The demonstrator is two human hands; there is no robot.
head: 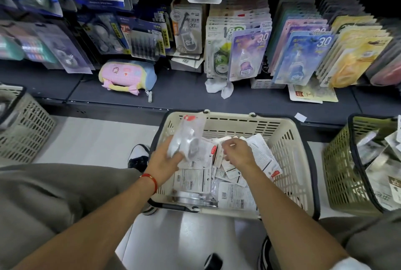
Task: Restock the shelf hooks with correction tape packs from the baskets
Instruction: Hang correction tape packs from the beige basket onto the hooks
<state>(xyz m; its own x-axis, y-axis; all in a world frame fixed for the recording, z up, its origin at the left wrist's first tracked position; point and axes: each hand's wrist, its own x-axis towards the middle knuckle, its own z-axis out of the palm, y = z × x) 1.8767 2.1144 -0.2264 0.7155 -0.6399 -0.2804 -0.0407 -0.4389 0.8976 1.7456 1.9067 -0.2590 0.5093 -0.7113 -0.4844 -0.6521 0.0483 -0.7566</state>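
Note:
A cream basket (295, 152) on the floor in front of me holds several loose correction tape packs (235, 198). My left hand (167, 157) grips a small stack of clear packs with red tabs (191, 137), lifted above the basket's left side. My right hand (237, 152) reaches into the basket with fingers curled, pinching the top of a white pack (219, 154). Rows of hanging packs (247, 53) fill the shelf hooks behind the basket.
An olive basket (345, 174) with more packs stands at the right, a beige basket (28, 126) at the left. A pastel pencil pouch (128, 74) and crumpled white paper (219, 87) lie on the dark shelf base (173, 94). My knees flank the basket.

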